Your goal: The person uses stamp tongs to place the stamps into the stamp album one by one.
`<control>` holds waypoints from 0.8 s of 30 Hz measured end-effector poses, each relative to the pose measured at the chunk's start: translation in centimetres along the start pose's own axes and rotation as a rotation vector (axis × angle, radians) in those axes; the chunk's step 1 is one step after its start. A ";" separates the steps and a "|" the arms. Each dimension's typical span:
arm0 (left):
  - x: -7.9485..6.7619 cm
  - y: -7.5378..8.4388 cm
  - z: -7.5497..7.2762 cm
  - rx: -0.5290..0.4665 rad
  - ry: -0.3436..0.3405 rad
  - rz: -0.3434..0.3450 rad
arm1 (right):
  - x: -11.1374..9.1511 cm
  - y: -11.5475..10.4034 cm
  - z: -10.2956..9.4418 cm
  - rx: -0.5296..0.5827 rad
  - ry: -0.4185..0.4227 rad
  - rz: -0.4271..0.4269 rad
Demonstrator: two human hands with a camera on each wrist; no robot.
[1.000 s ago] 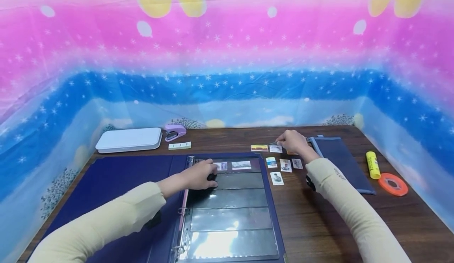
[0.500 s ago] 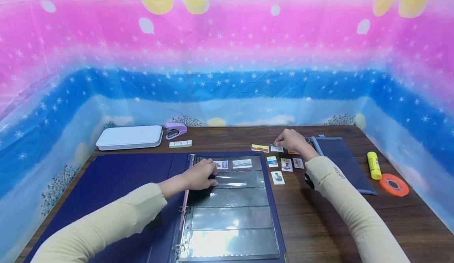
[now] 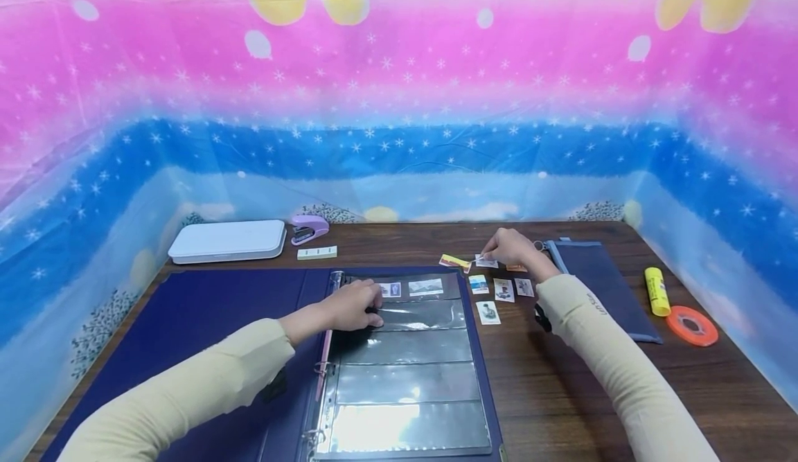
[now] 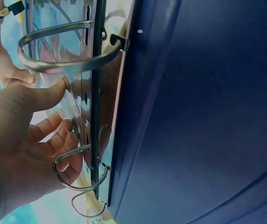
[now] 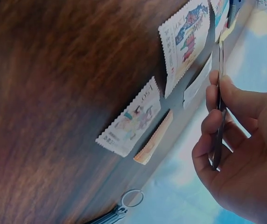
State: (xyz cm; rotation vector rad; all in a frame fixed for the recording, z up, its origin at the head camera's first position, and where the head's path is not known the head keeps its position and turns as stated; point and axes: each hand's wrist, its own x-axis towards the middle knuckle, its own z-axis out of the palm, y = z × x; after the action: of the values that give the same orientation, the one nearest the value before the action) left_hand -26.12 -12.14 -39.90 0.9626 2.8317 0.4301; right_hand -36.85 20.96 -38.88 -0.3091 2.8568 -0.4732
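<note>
My right hand (image 3: 510,247) pinches metal tweezers (image 5: 221,60) between thumb and fingers. Their tips reach the right end of a yellow and red stamp (image 3: 455,262), which lies slanted on the table. Around that hand lie several more stamps, among them a blue and white stamp (image 3: 478,284) and a stamp with a seated figure (image 3: 488,312). My left hand (image 3: 352,307) rests on the upper left of a black pocket page (image 3: 411,346), its fingers loosely bent and its fingertips touching the sleeve. Two stamps show in the top pocket, the left one partly covered by my fingers.
The navy ring binder (image 3: 206,351) lies spread on the table. Behind it are a white case (image 3: 227,242), a purple stapler (image 3: 308,230) and a paper strip (image 3: 316,253). Rightward sit a dark zip pouch (image 3: 601,289), a yellow glue stick (image 3: 657,291) and an orange tape roll (image 3: 692,325).
The tweezers' tips have swung left onto the yellow and red stamp, which has turned from level to slanted. My left hand has stayed on the page.
</note>
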 end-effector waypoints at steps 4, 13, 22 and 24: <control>0.1 -0.1 0.1 -0.042 0.004 -0.012 | 0.1 0.1 0.2 -0.016 0.012 0.001; 0.6 -0.4 -0.1 -0.147 -0.025 -0.053 | 0.0 -0.5 -1.1 -0.039 0.106 -0.027; 1.0 -0.2 -0.6 -0.086 -0.052 -0.083 | -0.8 -3.4 -1.7 0.042 0.142 -0.133; 1.0 -0.2 -0.8 -0.072 -0.061 -0.102 | -1.2 -4.5 -1.1 0.065 0.131 -0.168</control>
State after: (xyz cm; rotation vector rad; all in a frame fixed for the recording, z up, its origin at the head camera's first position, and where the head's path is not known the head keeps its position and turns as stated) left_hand -27.19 -11.80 -39.19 0.7996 2.7749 0.4793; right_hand -35.20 17.39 -36.07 -0.5275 2.9472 -0.6386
